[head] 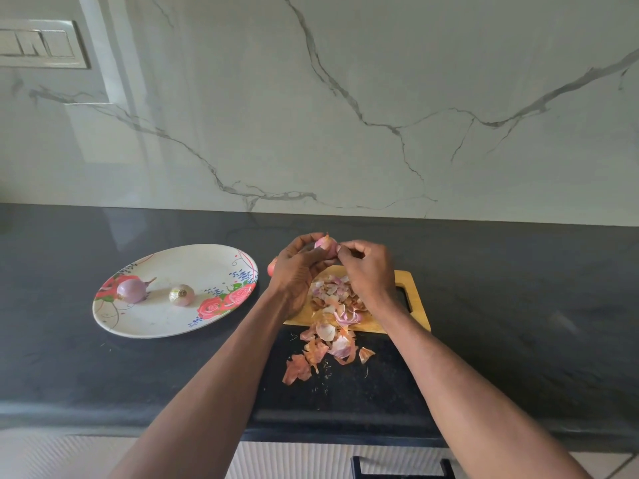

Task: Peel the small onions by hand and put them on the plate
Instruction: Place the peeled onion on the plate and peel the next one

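Observation:
My left hand (300,267) grips a small pink onion (325,244) above the far end of the wooden cutting board (416,299). My right hand (366,267) pinches the onion's skin at its right side. An oval white plate (162,323) with red roses lies to the left on the dark counter. Two peeled onions rest on the plate: a purple one (132,290) and a paler one (182,294). Another onion (272,266) peeks out just left of my left hand.
A heap of onion skins (333,299) covers the board and spills onto the counter (321,354) in front of it. A marble wall rises behind the black counter, with a switch panel (41,44) at upper left. A drawer handle (401,470) shows below the counter edge.

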